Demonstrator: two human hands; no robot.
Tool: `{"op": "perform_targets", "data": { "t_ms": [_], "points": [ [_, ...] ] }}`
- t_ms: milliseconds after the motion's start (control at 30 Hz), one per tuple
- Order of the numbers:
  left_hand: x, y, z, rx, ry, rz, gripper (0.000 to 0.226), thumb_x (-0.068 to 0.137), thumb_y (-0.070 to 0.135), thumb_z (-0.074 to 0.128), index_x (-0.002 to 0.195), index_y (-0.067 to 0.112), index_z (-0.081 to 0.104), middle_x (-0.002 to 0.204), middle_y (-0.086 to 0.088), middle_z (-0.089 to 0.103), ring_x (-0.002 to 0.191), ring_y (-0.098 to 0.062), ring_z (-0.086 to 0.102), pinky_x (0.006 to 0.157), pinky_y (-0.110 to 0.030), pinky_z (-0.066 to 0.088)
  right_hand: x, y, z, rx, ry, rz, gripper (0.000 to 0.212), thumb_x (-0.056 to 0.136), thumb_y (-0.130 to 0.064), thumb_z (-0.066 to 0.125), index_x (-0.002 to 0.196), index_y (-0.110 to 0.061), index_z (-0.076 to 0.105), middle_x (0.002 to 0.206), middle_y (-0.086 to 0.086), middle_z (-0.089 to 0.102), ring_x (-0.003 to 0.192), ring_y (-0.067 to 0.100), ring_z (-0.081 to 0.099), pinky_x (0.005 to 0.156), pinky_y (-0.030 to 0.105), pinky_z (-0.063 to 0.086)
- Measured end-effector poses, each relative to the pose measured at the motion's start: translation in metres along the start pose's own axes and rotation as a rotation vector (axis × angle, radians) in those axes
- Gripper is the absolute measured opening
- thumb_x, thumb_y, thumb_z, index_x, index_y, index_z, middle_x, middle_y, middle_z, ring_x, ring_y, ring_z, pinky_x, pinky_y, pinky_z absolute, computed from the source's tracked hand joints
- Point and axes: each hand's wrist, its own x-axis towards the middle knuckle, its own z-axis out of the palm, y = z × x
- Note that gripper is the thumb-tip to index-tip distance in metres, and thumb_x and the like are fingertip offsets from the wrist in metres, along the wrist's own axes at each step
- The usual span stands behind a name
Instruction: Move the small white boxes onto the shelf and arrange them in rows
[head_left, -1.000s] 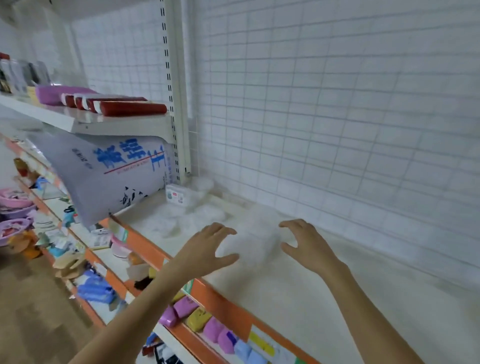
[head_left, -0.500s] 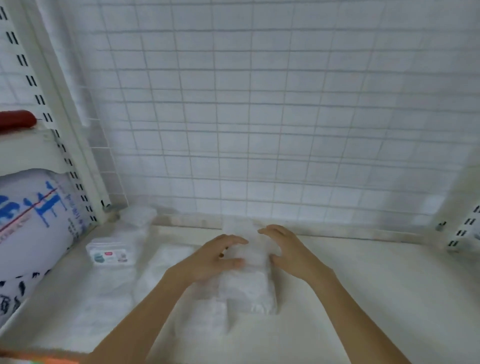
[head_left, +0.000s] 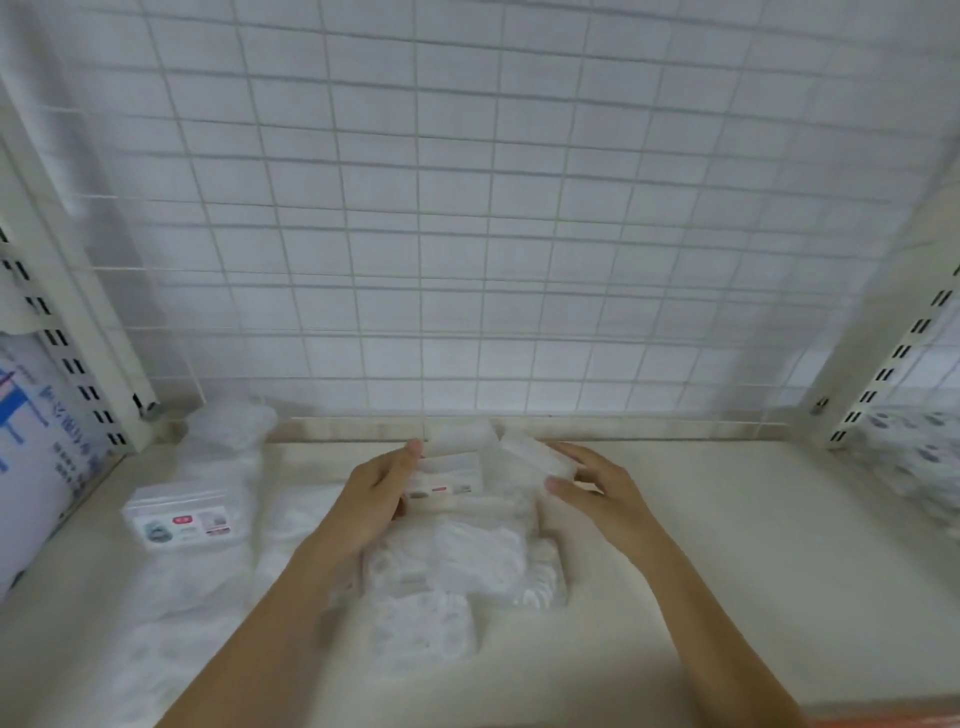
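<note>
Hands work near the shelf's (head_left: 727, 545) back edge: left hand (head_left: 371, 499) grips a labelled box (head_left: 445, 480), right hand (head_left: 592, 488) pinches another box (head_left: 535, 454), tilted, probably to line both up. A third box (head_left: 179, 519) sits near the left edge.

Two bare forearms come up from the bottom edge, no sleeve showing on either one right down to where they leave view. The left hand (head_left: 376, 493) and the right hand (head_left: 597, 491) are both bare as well, no glove, no ring or watch or band to be seen at the wrists. Slim fingers (head_left: 558, 487) with short nails, though the picture is too soft to give finer detail.
</note>
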Motion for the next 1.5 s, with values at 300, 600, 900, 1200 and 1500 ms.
{"op": "perform_targets", "data": {
  "t_ms": [300, 600, 900, 1200, 1500],
  "points": [
    [-0.005, 0.009, 0.003, -0.052, -0.080, -0.072, 0.043, 0.089, 0.062, 0.022, 0.104, 0.039, 0.056, 0.094, 0.014, 0.061, 0.093, -0.009, 0.054, 0.079, -0.020, 0.038, -0.003, -0.009, 0.006, 0.164, 0.101, 0.108, 0.017, 0.095, -0.025, 0.048, 0.101, -0.015, 0.061, 0.086, 0.008, 0.066, 0.059, 0.006, 0.059, 0.053, 0.022, 0.050],
    [0.002, 0.007, 0.001, -0.045, 0.021, -0.015, 0.049, 0.092, 0.053, 0.026, 0.083, 0.021, 0.062, 0.073, -0.001, 0.069, 0.065, -0.012, 0.064, 0.060, -0.018, 0.049, -0.004, 0.001, 0.009, 0.144, -0.006, 0.074, 0.046, 0.084, -0.016, 0.067, 0.114, -0.041, 0.044, 0.104, 0.006, 0.061, 0.066, 0.012, 0.058, 0.067, 0.024, 0.052],
    [0.001, 0.005, -0.010, -0.145, -0.252, -0.022, 0.034, 0.083, 0.031, 0.059, 0.114, 0.027, 0.047, 0.109, -0.010, 0.057, 0.071, -0.015, 0.059, 0.063, -0.023, 0.047, -0.003, 0.005, 0.011, 0.021, 0.009, 0.040, 0.062, 0.064, -0.009, 0.082, 0.104, -0.039, 0.045, 0.118, -0.002, 0.044, 0.093, 0.012, 0.055, 0.072, 0.018, 0.050],
    [0.007, -0.012, -0.014, -0.002, -0.261, 0.126, 0.062, 0.071, 0.005, 0.074, 0.118, 0.032, 0.042, 0.115, 0.002, 0.052, 0.090, -0.013, 0.059, 0.076, -0.026, 0.054, -0.001, 0.008, -0.004, -0.087, -0.022, 0.073, 0.060, 0.064, -0.013, 0.084, 0.108, -0.036, 0.051, 0.116, -0.004, 0.053, 0.099, 0.018, 0.058, 0.079, 0.023, 0.050],
    [0.005, -0.008, -0.013, 0.199, 0.019, 0.428, 0.066, 0.063, 0.006, 0.082, 0.107, 0.041, 0.047, 0.110, 0.010, 0.045, 0.094, 0.009, 0.048, 0.078, -0.001, 0.038, -0.056, 0.000, -0.062, -0.445, 0.152, -0.083, 0.061, 0.065, -0.009, 0.081, 0.117, -0.020, 0.052, 0.112, -0.009, 0.044, 0.100, 0.004, 0.052, 0.082, 0.008, 0.044]
  ]
}}
